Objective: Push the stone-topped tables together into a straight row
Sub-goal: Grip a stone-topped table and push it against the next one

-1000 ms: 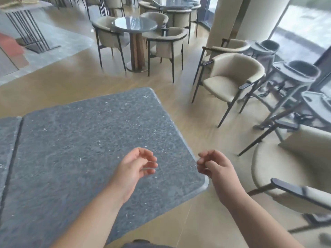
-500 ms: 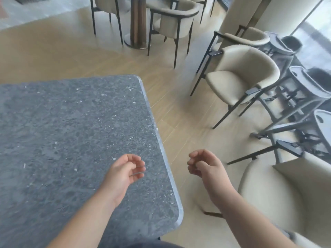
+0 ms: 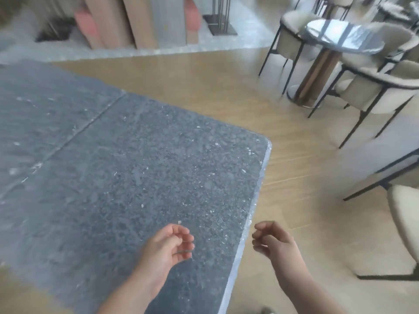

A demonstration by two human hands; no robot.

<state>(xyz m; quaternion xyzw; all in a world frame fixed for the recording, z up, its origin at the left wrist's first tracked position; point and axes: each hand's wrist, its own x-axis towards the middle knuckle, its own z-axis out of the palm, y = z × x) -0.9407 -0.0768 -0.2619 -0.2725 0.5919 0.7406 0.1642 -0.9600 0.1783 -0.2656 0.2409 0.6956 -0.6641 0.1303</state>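
A dark grey speckled stone-topped table fills the lower left of the head view. A second stone-topped table lies against its far-left side, with a thin seam between the two tops. My left hand hovers over the near table's right part, fingers loosely curled and holding nothing. My right hand hangs just past the table's right edge, above the floor, fingers curled and empty. Neither hand touches the stone.
A round glass-topped table on a wooden pedestal stands at the upper right with beige armchairs around it. Another beige chair sits at the right edge. Upright boards lean at the back. Wooden floor lies between.
The view has swung left, bringing the seam and the second table back into sight. Both hands stay curled and empty, in nearly the same pose over the table's right edge.
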